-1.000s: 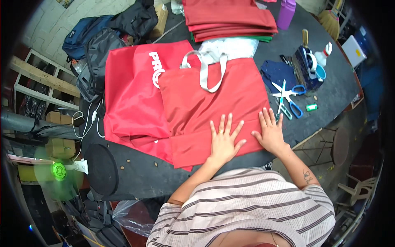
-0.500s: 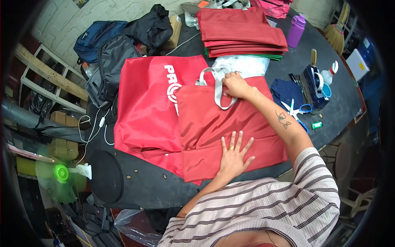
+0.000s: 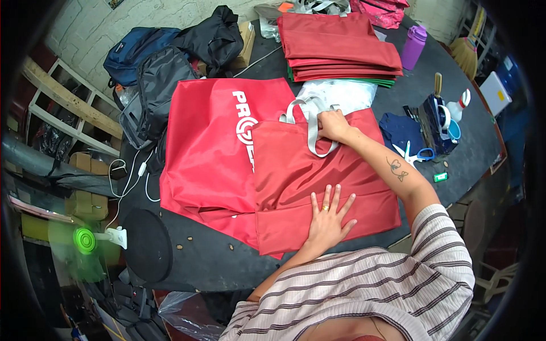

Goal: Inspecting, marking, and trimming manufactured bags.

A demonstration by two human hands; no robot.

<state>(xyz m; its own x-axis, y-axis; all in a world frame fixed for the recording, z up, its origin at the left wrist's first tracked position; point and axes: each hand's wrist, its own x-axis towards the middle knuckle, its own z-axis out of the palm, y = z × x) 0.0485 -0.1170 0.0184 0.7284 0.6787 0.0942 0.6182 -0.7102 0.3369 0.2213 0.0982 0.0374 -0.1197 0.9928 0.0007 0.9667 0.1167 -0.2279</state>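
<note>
A red tote bag [image 3: 318, 187] of smooth, faintly glossy woven fabric lies flat near the front edge of a dark bench [image 3: 216, 267], its lower portion creased into a fold. The right hand [image 3: 333, 126] closes its grip on the bag's pale grey webbing handles [image 3: 310, 122] at the top edge, while the left hand [image 3: 329, 219], wearing a ring, presses flat with fingers spread on the cloth near the fold, holding nothing. The tote overlaps a larger red bag [image 3: 210, 153] with white lettering, spread out to its left. Beyond lie a squared stack of folded red fabric [image 3: 341, 48], a crinkled clear plastic sheet [image 3: 341, 94] and a purple bottle [image 3: 413, 46]. To the right sit blue-handled scissors [image 3: 418, 154] on navy cloth [image 3: 401, 129]. Dark backpacks [image 3: 159, 85] slump at the bench's left end.
</note>
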